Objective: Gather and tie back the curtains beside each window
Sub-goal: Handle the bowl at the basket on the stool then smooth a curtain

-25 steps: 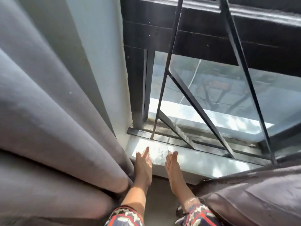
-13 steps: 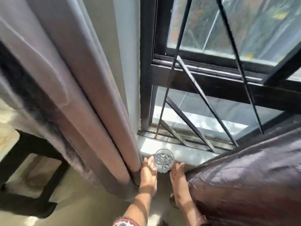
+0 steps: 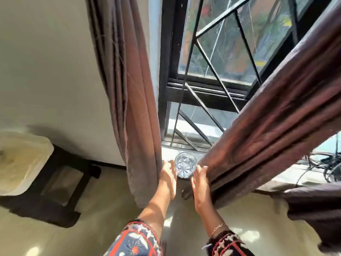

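Cream wall [image 3: 46,61] fills the left side; black-framed window [image 3: 166,71] with a diagonal metal grille [image 3: 208,61] takes the upper middle and right. Left curtain [image 3: 129,89], mauve-brown, hangs loose in vertical folds along the window's left edge, hem just beside the left forearm. Right curtain [image 3: 276,117], darker brown, is bunched into a thick bundle running diagonally from the upper right down to the sill [image 3: 167,154]; more of its fabric droops at the lower right. Pale glossy floor [image 3: 92,228] below. Far left: black stool [image 3: 55,200] with a cream container [image 3: 20,159] on top. Dark cables [image 3: 324,163] lie on the sill at the right. Cut-glass tumbler [image 3: 185,164] stands upright at the sill's near edge, between the two curtains. Left hand [image 3: 167,179]: fingers extended, flat against the tumbler's left side, gripping nothing, back of the hand against the left curtain. Right hand [image 3: 200,185]: fingers straight, on the tumbler's right side, with the back of the hand against the bunched folds of the right curtain, nothing closed in it. Can't tell whether its fingertips actually touch the glass. Thin bracelet [image 3: 218,228] on the right wrist; patterned sleeves [image 3: 136,241] at the bottom edge.
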### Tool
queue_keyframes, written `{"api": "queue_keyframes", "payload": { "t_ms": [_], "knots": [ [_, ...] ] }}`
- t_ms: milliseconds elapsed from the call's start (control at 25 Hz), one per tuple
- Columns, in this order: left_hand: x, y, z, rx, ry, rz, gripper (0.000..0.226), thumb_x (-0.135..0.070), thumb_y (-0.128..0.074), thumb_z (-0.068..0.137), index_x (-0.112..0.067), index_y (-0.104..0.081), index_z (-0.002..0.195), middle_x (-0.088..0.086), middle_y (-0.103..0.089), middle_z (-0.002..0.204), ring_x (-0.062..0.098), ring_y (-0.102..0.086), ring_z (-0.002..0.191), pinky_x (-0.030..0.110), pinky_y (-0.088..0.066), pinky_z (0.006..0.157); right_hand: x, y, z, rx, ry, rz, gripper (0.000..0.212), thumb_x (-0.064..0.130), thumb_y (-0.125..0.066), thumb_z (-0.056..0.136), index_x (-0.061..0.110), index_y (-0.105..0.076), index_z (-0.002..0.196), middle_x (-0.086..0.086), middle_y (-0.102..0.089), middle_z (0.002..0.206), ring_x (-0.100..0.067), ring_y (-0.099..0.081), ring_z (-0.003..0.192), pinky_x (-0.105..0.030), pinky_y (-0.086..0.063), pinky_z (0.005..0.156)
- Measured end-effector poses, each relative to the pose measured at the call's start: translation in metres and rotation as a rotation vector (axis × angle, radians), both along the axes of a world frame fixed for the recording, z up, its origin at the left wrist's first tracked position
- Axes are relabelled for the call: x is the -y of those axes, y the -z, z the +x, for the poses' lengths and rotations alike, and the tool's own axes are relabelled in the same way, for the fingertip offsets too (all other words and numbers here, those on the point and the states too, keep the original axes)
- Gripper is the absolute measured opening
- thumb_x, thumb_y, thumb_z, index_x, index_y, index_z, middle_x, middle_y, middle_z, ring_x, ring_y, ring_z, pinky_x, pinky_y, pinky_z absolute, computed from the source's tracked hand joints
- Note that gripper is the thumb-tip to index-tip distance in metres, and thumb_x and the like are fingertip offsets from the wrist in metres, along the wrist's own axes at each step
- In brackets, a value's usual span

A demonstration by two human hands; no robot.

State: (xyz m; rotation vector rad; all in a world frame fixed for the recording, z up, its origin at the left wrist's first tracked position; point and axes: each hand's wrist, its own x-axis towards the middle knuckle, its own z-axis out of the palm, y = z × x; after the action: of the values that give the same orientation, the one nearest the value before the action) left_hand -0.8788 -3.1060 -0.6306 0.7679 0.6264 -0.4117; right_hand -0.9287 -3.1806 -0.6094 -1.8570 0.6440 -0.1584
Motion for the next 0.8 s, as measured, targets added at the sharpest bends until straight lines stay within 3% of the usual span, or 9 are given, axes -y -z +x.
{"api": "queue_keyframes", "payload": {
  "t_ms": [200,280,320,400,520,600,720,760,800],
  "knots": [
    [-0.023,-0.016,-0.044,0.058,0.05,0.002,0.052,-0.033,-0.015,0.102,-0.003,-0.034,0.14,0.011,-0.032,0.149,0.019,-0.041,0.129,0.027,-0.028,0.108,-0.006,0.003,-0.039,0.026,-0.036,0.079,0.053,0.041,-0.021,0.098,0.014,-0.027,0.144,-0.005,-0.031,0.149,-0.008,-0.026,0.138,-0.023,-0.023,0.11],
    [-0.04,-0.024,-0.064,0.065,0.005,-0.021,0.052,-0.033,-0.016,0.102,-0.003,-0.032,0.141,0.011,-0.031,0.15,0.018,-0.04,0.129,0.028,-0.028,0.11,-0.014,-0.014,-0.061,0.152,0.167,0.865,0.038,0.044,-0.021,0.098,0.049,-0.03,0.135,-0.017,-0.03,0.149,0.011,-0.015,0.135,-0.023,-0.02,0.108],
    [-0.049,-0.028,-0.075,0.065,-0.01,-0.014,0.052,-0.033,-0.017,0.102,-0.001,-0.031,0.141,0.012,-0.031,0.15,0.02,-0.034,0.135,0.031,-0.023,0.114,-0.025,-0.018,-0.076,0.258,-0.042,0.823,0.034,0.047,-0.022,0.097,0.056,-0.03,0.129,-0.028,-0.029,0.145,0.011,-0.011,0.136,-0.025,-0.018,0.109],
    [-0.067,-0.044,-0.1,0.058,-0.01,0.007,0.052,-0.031,-0.018,0.102,0.002,-0.032,0.14,0.016,-0.033,0.148,0.024,-0.031,0.137,0.031,-0.021,0.115,-0.046,-0.012,-0.095,0.1,-0.187,0.062,0.052,0.046,-0.025,0.095,0.02,-0.045,0.135,-0.024,-0.041,0.14,-0.014,-0.03,0.136,-0.029,-0.026,0.108],
    [-0.108,-0.063,-0.138,0.164,-0.038,0.015,0.069,-0.046,-0.057,0.085,-0.007,-0.035,0.137,0.014,-0.047,0.136,0.024,-0.049,0.118,0.028,-0.039,0.097,-0.083,-0.026,-0.116,0.014,-0.263,0.091,0.066,0.052,-0.026,0.09,0.007,-0.04,0.136,0.001,-0.049,0.132,-0.005,-0.046,0.117,-0.019,-0.03,0.1],
    [-0.138,-0.067,-0.153,0.233,0.008,0.069,0.085,-0.061,-0.063,0.072,-0.007,-0.039,0.133,0.013,-0.05,0.131,0.023,-0.05,0.116,0.027,-0.041,0.095,-0.114,-0.038,-0.124,-0.004,-0.32,0.333,0.075,0.059,-0.027,0.081,0.011,-0.039,0.137,0.007,-0.051,0.126,0.003,-0.047,0.109,-0.015,-0.029,0.098],
    [-0.181,-0.067,-0.155,0.198,-0.05,0.104,0.057,-0.036,-0.012,0.101,0.003,-0.042,0.131,0.02,-0.046,0.137,0.026,-0.05,0.117,0.03,-0.04,0.093,-0.148,-0.044,-0.128,0.063,-0.49,0.381,0.06,0.056,-0.021,0.09,0.025,-0.039,0.139,0.013,-0.045,0.138,0.001,-0.038,0.12,-0.021,-0.022,0.106],
    [-0.196,-0.067,-0.153,0.182,-0.083,0.131,0.057,-0.032,-0.009,0.102,0.003,-0.043,0.13,0.019,-0.048,0.135,0.023,-0.052,0.111,0.029,-0.042,0.087,-0.163,-0.049,-0.127,0.175,-0.473,0.521,0.051,0.056,-0.019,0.092,0.039,-0.034,0.138,0.026,-0.041,0.138,0.006,-0.027,0.127,-0.024,-0.012,0.111],
    [-0.212,-0.068,-0.15,0.165,-0.12,0.16,0.056,-0.032,-0.01,0.102,0.002,-0.045,0.129,0.019,-0.049,0.134,0.021,-0.051,0.107,0.028,-0.043,0.081,-0.177,-0.055,-0.125,0.222,-0.488,1.026,0.046,0.056,-0.019,0.094,0.048,-0.029,0.137,0.033,-0.037,0.137,0.011,-0.018,0.131,-0.024,-0.003,0.113]
  ]
}}
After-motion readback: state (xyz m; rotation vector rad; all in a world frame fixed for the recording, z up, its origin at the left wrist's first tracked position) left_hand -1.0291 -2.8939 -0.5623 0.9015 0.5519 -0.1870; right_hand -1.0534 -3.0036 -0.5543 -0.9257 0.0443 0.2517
